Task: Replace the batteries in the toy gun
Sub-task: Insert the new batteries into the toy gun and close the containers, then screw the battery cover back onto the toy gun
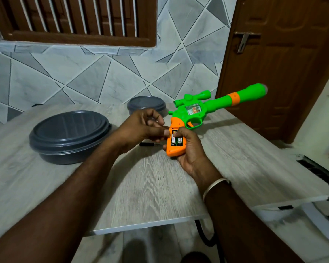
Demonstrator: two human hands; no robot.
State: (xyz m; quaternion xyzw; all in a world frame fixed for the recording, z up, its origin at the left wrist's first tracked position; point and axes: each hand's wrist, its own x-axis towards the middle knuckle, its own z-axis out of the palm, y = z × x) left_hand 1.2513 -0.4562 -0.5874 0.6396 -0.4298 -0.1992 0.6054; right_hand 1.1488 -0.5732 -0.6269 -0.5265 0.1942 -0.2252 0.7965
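The green toy gun (218,103) has an orange grip (176,149) with its battery bay uncovered. Two batteries (176,140) lie side by side in the bay. My right hand (190,149) grips the orange grip from below and the right, holding the gun above the table with the barrel pointing away to the right. My left hand (144,128) is at the top left of the grip, fingers curled, with a fingertip touching the edge of the bay by the batteries. Whether it holds something small is hidden by its fingers.
A large grey lidded bowl (68,135) stands on the wooden table (150,186) at the left, a smaller grey one (146,104) behind my left hand. A black screwdriver handle (146,144) lies under my hands. A brown door (285,63) is at right.
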